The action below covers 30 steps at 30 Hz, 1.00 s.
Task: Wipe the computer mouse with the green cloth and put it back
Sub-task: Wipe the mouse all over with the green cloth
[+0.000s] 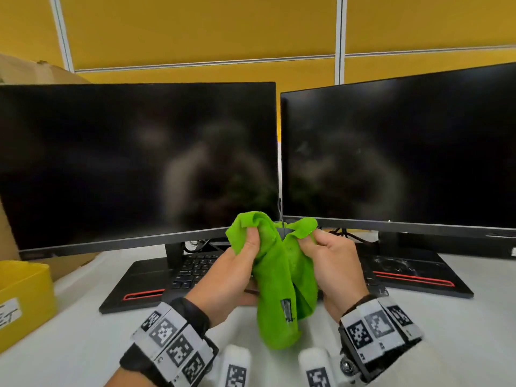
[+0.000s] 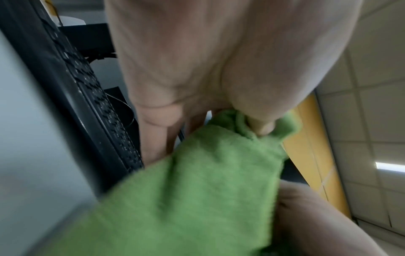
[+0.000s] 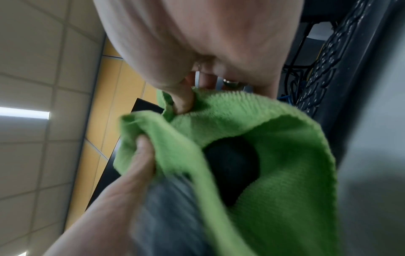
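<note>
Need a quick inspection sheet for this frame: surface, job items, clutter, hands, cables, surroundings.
Surface: white desk, bare at near right.
Job's things: green cloth held up over the desk, wrapped around a dark rounded object, likely the mouse, seen only in the right wrist view.
Clutter: yellow box at left; keyboard behind the hands.
Grippers: left hand and right hand each pinch the cloth's upper edge.
Cables: thin black cable rising from the cloth between the monitors; tangle under the right monitor.
Surroundings: left monitor and right monitor, both dark; yellow partition behind.
</note>
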Each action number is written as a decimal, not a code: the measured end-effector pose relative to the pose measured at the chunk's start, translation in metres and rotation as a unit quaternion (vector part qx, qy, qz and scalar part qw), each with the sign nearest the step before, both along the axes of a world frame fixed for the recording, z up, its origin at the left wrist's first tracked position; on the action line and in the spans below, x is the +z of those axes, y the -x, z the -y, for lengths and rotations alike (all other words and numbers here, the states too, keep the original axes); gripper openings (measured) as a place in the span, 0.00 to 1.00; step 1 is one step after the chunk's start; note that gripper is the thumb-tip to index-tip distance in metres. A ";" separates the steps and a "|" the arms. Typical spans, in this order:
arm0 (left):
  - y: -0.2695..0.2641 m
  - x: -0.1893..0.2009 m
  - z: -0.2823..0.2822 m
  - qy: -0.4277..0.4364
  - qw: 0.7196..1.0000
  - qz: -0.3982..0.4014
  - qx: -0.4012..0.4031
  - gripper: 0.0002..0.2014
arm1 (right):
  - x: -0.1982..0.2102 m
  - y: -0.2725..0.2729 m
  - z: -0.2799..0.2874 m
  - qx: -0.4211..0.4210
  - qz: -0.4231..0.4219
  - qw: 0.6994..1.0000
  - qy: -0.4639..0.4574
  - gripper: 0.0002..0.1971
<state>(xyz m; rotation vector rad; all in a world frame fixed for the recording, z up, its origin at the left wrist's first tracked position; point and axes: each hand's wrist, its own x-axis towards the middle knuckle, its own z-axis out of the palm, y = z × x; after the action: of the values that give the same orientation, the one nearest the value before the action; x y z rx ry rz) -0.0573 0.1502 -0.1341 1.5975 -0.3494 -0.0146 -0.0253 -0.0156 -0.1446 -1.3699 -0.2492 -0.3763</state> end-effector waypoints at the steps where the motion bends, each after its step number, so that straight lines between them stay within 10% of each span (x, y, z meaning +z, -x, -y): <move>1: 0.000 -0.001 0.002 -0.006 1.000 0.010 -0.002 0.24 | -0.001 0.000 -0.001 0.013 0.004 1.000 0.007 0.13; 5: -0.006 -0.008 0.000 -0.016 0.997 0.078 0.021 0.17 | -0.004 0.004 -0.005 0.067 0.034 0.996 0.054 0.19; 13: -0.004 -0.007 -0.004 -0.008 0.989 0.146 0.011 0.33 | 0.000 0.010 -0.004 0.130 0.001 0.991 -0.002 0.19; 19: -0.007 0.001 -0.001 0.052 0.984 0.159 0.061 0.11 | -0.006 0.004 -0.002 0.055 0.004 0.998 -0.030 0.12; 30: -0.011 -0.001 -0.003 0.041 0.971 0.210 0.111 0.03 | 0.003 0.013 -0.010 0.138 0.003 0.990 -0.018 0.15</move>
<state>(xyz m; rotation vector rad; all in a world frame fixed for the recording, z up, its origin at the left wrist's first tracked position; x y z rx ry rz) -0.0467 0.1536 -0.1352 1.5426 -0.4877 0.5100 -0.0381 -0.0057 -0.1419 -1.2787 -0.4293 -0.1524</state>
